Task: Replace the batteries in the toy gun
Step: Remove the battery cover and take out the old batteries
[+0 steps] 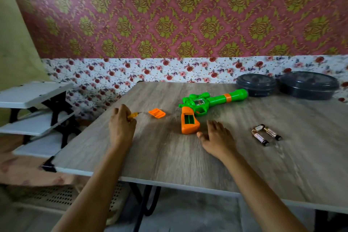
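A green toy gun [211, 100] with an orange grip lies on its side on the wooden table [169, 156]. The battery bay [189, 119] in the grip stands uncovered and looks empty. Its orange cover [156, 113] lies apart to the left. My left hand [121, 126] grips a small yellow-handled screwdriver [134, 114], tip pointing at the cover. My right hand [216, 138] hovers with fingers spread just right of the grip, holding nothing. Three batteries [266, 134] lie loose on the table to the right.
Two dark lidded round containers [256, 84] [308, 86] stand at the table's back right by the floral wall. A white shelf unit [35, 111] with black brackets stands left of the table. The table's front edge runs close below my forearms.
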Demonstrator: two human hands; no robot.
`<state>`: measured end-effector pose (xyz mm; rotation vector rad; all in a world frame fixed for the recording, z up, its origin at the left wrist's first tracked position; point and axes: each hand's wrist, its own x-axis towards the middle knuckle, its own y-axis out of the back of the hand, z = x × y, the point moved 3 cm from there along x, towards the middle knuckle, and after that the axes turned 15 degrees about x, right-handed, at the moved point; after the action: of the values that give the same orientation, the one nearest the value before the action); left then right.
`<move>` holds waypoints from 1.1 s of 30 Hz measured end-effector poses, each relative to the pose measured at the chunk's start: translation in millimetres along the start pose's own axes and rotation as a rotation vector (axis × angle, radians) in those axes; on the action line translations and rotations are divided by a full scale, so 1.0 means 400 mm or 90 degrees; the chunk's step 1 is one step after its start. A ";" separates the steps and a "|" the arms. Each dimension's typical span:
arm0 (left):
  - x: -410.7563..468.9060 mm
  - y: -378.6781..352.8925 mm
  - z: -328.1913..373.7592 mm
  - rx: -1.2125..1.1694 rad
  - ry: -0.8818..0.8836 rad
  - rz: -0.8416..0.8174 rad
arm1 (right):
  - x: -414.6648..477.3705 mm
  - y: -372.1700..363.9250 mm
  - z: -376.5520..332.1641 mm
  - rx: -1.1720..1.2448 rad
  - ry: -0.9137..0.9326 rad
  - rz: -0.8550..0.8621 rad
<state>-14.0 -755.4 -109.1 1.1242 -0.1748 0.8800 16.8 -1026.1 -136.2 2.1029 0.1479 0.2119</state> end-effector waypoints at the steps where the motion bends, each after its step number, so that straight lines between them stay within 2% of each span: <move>1: -0.003 -0.003 -0.004 0.019 -0.002 -0.015 | -0.001 -0.002 0.004 -0.006 -0.005 -0.013; 7: 0.003 -0.033 -0.024 0.142 0.018 -0.137 | 0.002 -0.007 0.009 -0.017 0.004 -0.012; 33: -0.004 -0.034 -0.035 0.108 0.015 -0.139 | -0.004 -0.004 0.016 -0.003 0.013 -0.013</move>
<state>-9.7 -746.4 -126.1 1.2636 0.0426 0.7229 16.5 -1030.9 -140.8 2.0949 0.1800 0.2215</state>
